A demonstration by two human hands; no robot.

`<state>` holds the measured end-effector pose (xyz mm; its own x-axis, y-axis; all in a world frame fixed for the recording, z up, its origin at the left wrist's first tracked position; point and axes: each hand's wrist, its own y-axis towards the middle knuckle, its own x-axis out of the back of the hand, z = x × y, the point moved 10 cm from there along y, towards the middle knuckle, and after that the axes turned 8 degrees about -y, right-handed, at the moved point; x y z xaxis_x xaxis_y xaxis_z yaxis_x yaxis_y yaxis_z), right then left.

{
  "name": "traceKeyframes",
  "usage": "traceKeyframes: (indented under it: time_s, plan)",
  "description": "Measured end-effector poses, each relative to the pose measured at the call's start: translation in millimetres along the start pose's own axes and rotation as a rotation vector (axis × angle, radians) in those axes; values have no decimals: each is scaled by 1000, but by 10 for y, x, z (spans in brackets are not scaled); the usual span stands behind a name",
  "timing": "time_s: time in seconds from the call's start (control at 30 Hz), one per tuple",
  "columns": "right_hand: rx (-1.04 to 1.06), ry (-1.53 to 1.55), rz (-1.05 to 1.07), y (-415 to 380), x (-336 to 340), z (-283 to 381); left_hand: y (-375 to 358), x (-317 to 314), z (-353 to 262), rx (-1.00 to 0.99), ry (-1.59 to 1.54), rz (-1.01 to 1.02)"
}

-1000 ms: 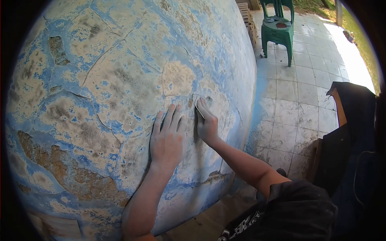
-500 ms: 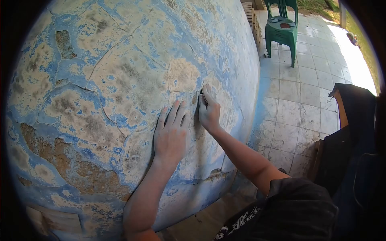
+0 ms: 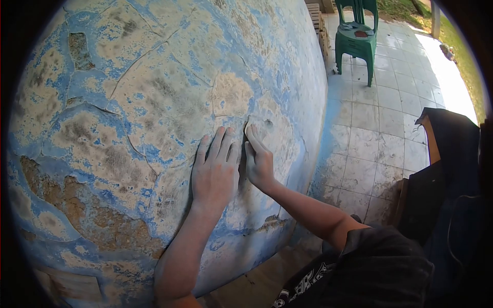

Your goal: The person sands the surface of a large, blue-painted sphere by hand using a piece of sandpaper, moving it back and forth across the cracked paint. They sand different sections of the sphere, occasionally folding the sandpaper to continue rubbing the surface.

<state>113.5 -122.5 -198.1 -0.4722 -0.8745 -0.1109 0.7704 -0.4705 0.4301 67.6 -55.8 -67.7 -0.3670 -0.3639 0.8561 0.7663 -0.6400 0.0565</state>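
Note:
In front of me is a wall (image 3: pixel 169 97) with worn blue paint, pale patches and cracks. My left hand (image 3: pixel 215 177) lies flat against it, dusty, fingers stretched upward and slightly apart. Just to its right, my right hand (image 3: pixel 260 160) is turned edge-on to the wall, its fingers pressed together round a thin, flat, dusty piece (image 3: pixel 247 124). Only a narrow edge of that piece shows by the fingertips; the hand hides the rest. A small dark pit (image 3: pixel 268 122) marks the wall just right of those fingertips.
At lower left, the wall's coating has broken away to rough brown material (image 3: pixel 102 218). A green plastic chair (image 3: pixel 357 46) with things on its seat stands on the dusty tiled floor (image 3: pixel 359 143). Dark cloth (image 3: pixel 452 138) drapes over something at the right.
My right hand has moved down and left along the wall, closer to my left hand, uncovering the small pit. My left hand stays on the same patch; the view has shifted slightly.

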Motion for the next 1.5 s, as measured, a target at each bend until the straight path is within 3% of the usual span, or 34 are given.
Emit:
traceKeyframes:
  time_s: [0.07,0.2,0.27,0.4,0.5,0.57,0.67,0.77,0.87,0.97,1.1,1.2,1.33,1.47,1.5]
  plan:
    - [64,-60,153,-415,-34,103,4,18,9,6,-24,-20]
    - [245,-112,267,-120,29,-139,-33,11,10,-3,11,-23]
    - [89,-65,139,272,116,-275,-28,-11,21,-11,19,-5]
    - [37,-74,68,258,111,-90,-5,6,2,-12,53,-17]
    - [98,-48,159,-204,91,82,-21,14,-8,-14,54,-23]
    - [181,-79,346,-253,35,20,-1,44,8,-25,64,-46]
    - [63,-74,223,285,174,-355,-44,-23,-20,-29,69,11]
    - [18,-79,141,458,175,-306,-16,-29,-29,-21,64,5]
    - [112,-76,251,-110,61,31,-21,13,-42,-21,32,-38]
    - [257,-94,376,-402,14,-58,-1,-1,-27,-13,16,-27]
    - [34,-84,174,301,149,-358,12,-87,-35,-14,50,7]
    - [-4,-57,93,369,119,-235,40,-115,-55,-22,61,19]
    - [155,-16,290,-289,18,103,64,-60,-76,-14,45,19]
    - [201,-9,284,-28,35,-156,56,-92,-48,2,12,-4]
    - [79,-5,195,184,86,-311,47,-109,-54,0,17,1]
